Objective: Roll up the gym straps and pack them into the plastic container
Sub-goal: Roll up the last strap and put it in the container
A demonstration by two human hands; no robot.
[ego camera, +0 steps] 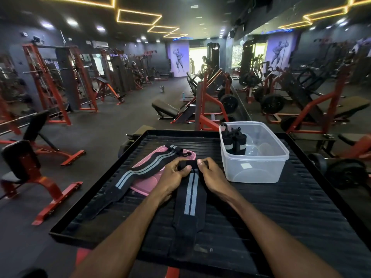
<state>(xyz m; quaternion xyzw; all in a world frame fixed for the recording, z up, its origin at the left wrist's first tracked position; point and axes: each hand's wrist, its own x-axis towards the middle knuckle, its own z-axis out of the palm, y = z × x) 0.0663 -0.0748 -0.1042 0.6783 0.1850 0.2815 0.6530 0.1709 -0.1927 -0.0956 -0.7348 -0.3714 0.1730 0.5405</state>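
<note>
Hands meet near the middle of the black ribbed worktop (301, 207), both working the far end of one black gym strap with two grey stripes (189, 199). The left hand (174, 173) pinches the strap's folded end from the left, thumb on top and fingers curled beneath; the right hand (210, 173) pinches the same fold from the right, thumb pressed on its upper side. So each grip is narrow and holds the strap — the rest of it lies flat, running back toward the near edge of the worktop, where its plain black tail ends.

A second black strap with grey stripes (128, 175) lies unrolled on the left half of the worktop, slanting from the near left corner up toward the far edge. Its far part rests across a flat pink plastic lid (144, 189), which lies just left of the hands.

A clear rectangular plastic container (255, 169) stands toward the far right corner, just beside the right hand. Inside, against its far left wall, two rolled black straps with grey bands (235, 142) stand upright, touching each other.

Around the worktop stand red-framed gym machines (52, 83) on a dark floor.
</note>
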